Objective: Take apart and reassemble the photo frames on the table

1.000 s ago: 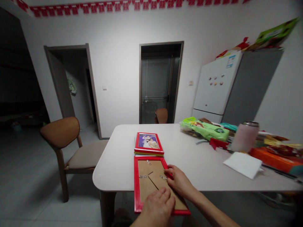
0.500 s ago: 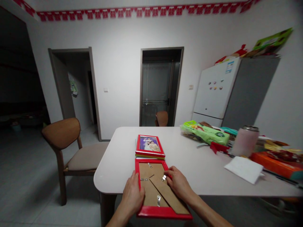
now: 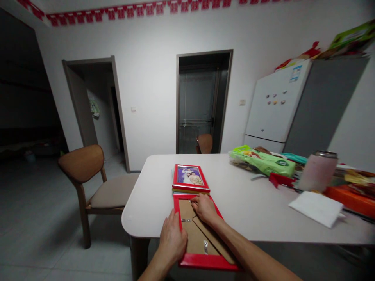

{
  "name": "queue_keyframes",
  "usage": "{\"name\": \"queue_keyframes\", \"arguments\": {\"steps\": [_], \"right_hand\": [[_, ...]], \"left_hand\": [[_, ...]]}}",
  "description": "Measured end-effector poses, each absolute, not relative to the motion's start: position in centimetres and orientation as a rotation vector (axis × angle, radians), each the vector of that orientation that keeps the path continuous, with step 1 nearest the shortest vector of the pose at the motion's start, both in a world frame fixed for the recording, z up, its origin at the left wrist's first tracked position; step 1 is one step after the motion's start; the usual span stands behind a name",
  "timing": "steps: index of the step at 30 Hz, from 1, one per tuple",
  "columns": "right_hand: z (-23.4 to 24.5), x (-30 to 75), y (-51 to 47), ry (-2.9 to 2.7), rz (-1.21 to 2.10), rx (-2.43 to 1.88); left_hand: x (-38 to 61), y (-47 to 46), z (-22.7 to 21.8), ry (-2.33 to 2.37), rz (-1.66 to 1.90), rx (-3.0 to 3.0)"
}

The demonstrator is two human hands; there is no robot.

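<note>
A red picture frame (image 3: 205,262) lies face down at the table's near edge, its brown backing board (image 3: 195,239) upward. A slanting stand leg (image 3: 213,236) is part of that back, along with small metal clips near the sides. My left hand (image 3: 173,239) grips the frame's left edge, thumb over the backing. At the top clip (image 3: 190,201), the fingers of my right hand (image 3: 205,209) are pinched together, partly hiding it. The right forearm covers the frame's right side. Just beyond lies a stack of frames, topped by a red framed photo (image 3: 190,176) of people.
On the white table's (image 3: 234,210) right side are a green packet (image 3: 266,160), a pink tumbler (image 3: 318,171), white tissue (image 3: 316,207), a red item (image 3: 281,180) and an orange box (image 3: 350,201). A wooden chair (image 3: 83,164) stands left; a fridge (image 3: 277,101) is behind.
My right hand has moved from the right-side clip up to the top clip. My left hand stays on the frame's left edge. The camera view has shifted slightly.
</note>
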State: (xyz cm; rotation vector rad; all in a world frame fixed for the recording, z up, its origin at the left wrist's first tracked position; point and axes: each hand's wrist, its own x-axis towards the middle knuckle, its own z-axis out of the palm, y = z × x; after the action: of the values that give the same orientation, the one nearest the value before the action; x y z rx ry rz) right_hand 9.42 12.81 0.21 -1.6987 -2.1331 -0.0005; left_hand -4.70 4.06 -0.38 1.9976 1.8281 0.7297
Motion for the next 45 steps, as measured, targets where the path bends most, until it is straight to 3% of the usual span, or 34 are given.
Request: {"name": "queue_keyframes", "arguments": {"steps": [7, 13, 18, 30, 39, 45], "right_hand": [[0.9, 9.3, 11.3, -2.184, 0.025, -1.639], [0.7, 8.0, 8.5, -2.305, 0.203, -1.284], [0.7, 7.1, 8.6, -2.258, 0.213, -1.35], [3.6, 13.6, 3.7, -2.533, 0.724, -1.137], [1.3, 12.6, 4.0, -2.316, 0.587, -1.227], [1.0, 12.8, 4.6, -2.215, 0.377, -1.453]], "left_hand": [[-4.7, 3.9, -0.5, 1.832, 0.758, 1.999], [-4.6, 3.9, -0.5, 1.814, 0.788, 2.034], [-4.7, 4.0, -0.5, 1.815, 0.775, 2.06], [-4.2, 3.7, -0.6, 1.962, 0.598, 2.167], [-3.8, 3.6, 0.1, 1.97, 0.527, 2.171], [-4.5, 3.6, -0.2, 1.841, 0.703, 2.051]]}}
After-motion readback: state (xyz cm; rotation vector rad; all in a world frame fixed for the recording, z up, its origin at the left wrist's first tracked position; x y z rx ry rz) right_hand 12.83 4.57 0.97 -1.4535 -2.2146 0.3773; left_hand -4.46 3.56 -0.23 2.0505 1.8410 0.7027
